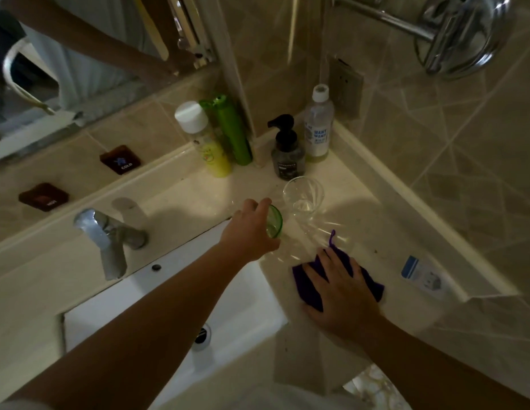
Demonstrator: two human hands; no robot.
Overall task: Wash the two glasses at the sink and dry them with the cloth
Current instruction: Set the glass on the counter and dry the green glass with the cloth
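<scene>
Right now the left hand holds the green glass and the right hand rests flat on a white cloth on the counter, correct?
Not quite: the cloth is purple, not white, as the head view shows. The left hand does hold the green glass, and the right hand rests flat on the cloth.

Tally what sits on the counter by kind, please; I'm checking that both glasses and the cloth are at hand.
Glasses: 2, a green glass gripped by the left hand, and a clear glass
Cloths: 1, a purple cloth under the right hand
Bottles: 4, yellow bottle, green bottle, black pump bottle, clear drink bottle
Total: 7
</scene>
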